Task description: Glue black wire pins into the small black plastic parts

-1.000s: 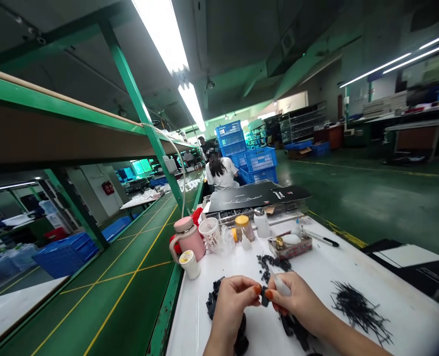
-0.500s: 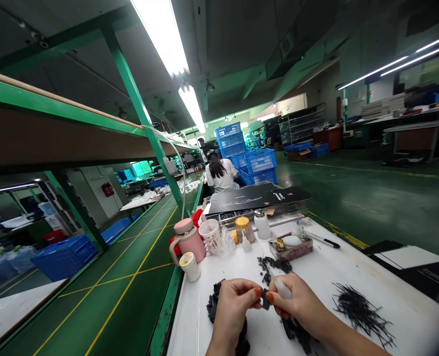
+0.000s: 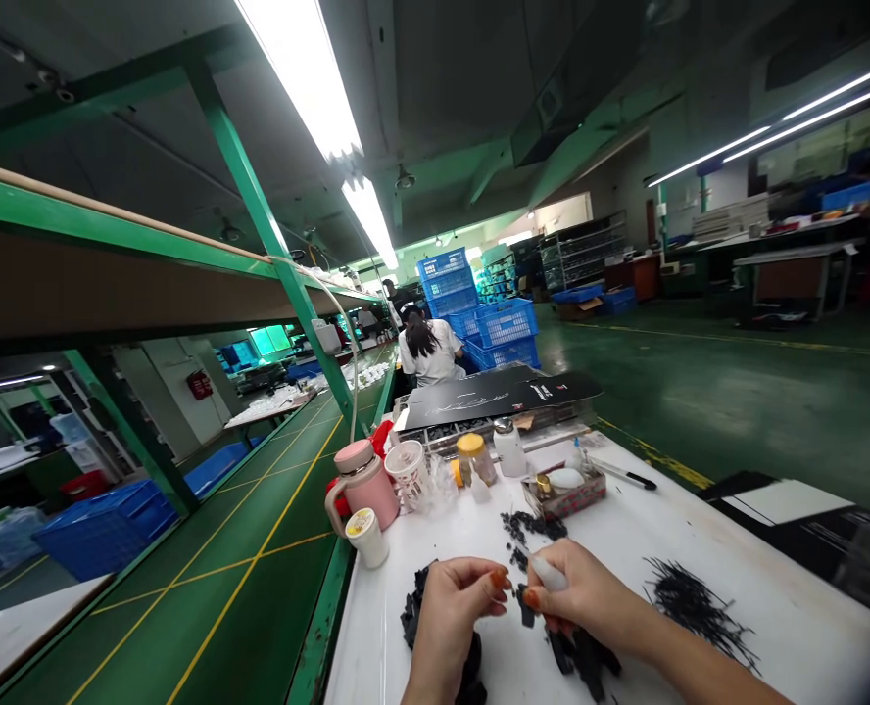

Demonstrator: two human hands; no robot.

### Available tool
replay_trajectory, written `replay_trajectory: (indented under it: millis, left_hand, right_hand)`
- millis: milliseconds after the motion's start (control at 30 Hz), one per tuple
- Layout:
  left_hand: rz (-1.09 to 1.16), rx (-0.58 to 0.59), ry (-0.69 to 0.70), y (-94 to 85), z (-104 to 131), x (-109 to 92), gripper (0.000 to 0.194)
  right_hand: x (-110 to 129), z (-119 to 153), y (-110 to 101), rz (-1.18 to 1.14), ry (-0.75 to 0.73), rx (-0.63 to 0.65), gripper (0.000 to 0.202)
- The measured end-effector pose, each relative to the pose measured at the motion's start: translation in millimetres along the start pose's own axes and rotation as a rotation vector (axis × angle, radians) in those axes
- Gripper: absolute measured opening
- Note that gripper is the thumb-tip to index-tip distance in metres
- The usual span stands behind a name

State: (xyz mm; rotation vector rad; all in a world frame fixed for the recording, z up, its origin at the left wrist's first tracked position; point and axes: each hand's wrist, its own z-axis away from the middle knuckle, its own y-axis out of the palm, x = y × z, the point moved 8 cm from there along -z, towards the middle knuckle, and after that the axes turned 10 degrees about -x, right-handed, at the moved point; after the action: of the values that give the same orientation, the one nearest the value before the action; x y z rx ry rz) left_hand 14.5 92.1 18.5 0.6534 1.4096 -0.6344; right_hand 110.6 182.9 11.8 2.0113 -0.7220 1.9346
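Note:
My right hand [image 3: 578,592] is closed around a small white squeeze bottle [image 3: 549,574], its thin nozzle pointing up and left. A small black piece [image 3: 526,605] hangs at the thumb and fingertips of that same hand. Just to the left, my left hand [image 3: 459,602] is pinched, thumb against fingers; whatever sits in the pinch is too small to make out. Black pieces [image 3: 411,609] lie in a pile partly hidden behind my left hand, and more dark pieces [image 3: 586,661] lie below my right. Tiny black parts [image 3: 534,526] are scattered beyond the fingertips.
On the white table [image 3: 662,509] stand a pink jug [image 3: 367,485], a white tub [image 3: 367,539], a yellow-lidded jar [image 3: 474,455] and a small box [image 3: 568,493]. Thin black strips [image 3: 700,609] lie right. A green conveyor [image 3: 221,587] runs left; a person [image 3: 429,348] sits ahead.
My left fingertips have drawn slightly away from the black piece, which stays with my right hand. The whole view has shifted a little.

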Motion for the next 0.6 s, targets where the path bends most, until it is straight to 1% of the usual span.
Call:
replay_trajectory:
  millis: [67, 133, 233, 300, 467, 533, 600]
  left_hand:
    - [0.02, -0.041, 0.009, -5.0, -1, -2, 0.04]
    - [0.039, -0.091, 0.022, -10.7, -1, -6, 0.041]
    - [0.058, -0.139, 0.044, -16.3, 0, -11, 0.04]
    - [0.058, -0.158, 0.053, -18.5, 1, -13, 0.039]
    - [0.058, -0.205, 0.085, -24.6, 1, -18, 0.035]
    - [0.06, -0.241, 0.12, -30.3, -1, -20, 0.034]
    - [0.08, -0.299, 0.165, -39.1, -1, -23, 0.032]
  right_hand:
    - [-7, 1, -4, 0.121, 0.038, 0.046, 0.015]
    - [-11, 2, -11, 0.281, 0.038, 0.048, 0.012]
    - [-7, 4, -21, 0.503, -0.029, -0.011, 0.011]
    - [-1, 5, -24, 0.604, -0.075, -0.049, 0.011]
    - [4, 5, -32, 0.734, -0.118, -0.101, 0.008]
    - [5, 4, -34, 0.738, -0.128, -0.11, 0.009]
    - [6, 4, -36, 0.739, -0.131, -0.112, 0.011]
